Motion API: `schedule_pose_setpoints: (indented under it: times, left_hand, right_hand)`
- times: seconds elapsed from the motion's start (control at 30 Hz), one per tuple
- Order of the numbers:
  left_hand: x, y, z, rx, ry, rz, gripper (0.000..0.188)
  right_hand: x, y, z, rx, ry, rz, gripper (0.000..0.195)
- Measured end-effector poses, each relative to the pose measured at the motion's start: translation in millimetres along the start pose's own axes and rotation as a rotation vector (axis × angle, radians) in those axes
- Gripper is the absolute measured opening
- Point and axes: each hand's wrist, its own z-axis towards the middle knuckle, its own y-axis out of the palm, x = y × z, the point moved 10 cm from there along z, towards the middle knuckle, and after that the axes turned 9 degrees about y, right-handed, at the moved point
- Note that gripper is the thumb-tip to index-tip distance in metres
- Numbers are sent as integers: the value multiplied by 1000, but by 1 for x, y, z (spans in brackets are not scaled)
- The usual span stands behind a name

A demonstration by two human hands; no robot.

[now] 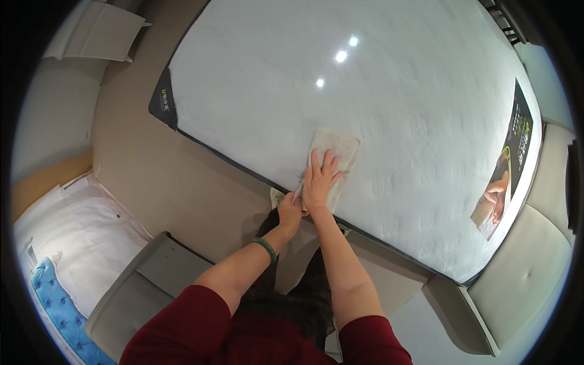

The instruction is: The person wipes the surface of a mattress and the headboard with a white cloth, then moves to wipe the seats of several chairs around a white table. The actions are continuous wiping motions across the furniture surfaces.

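Note:
A folded beige cloth lies on the white mattress, close to its dark-trimmed near edge. My right hand rests flat on this cloth, palm down, with the fingers spread. Just left of it, at the mattress edge, my left hand has its fingers closed on the cloth's near corner. Part of the left fingers is hidden beside my right wrist. The mattress surface is shiny and reflects several ceiling lights.
A padded headboard stands at the right, beside a printed panel on the mattress. A dark corner piece covers the left corner. Behind me at left are a grey upholstered piece, a white-covered bed and a blue tufted headboard.

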Motion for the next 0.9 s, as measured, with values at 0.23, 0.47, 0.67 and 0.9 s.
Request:
schedule_pose_setpoints:
  times: [0.23,0.47,0.67,0.9]
  left_hand:
    - [29,-32,29,-37,27,146,13]
    - [23,-19,38,-147,-21,127,14]
    - [26,-14,46,-141,-70,216,18]
    - [80,13,70,-244,370,355,20]
  right_hand:
    - [4,-13,9,24,9,-144,55]
    - [-3,-23,33,143,1,-224,67]
    - [-12,-15,51,90,28,-254,73]
    - [-6,-40,128,195,-3,-345,74]
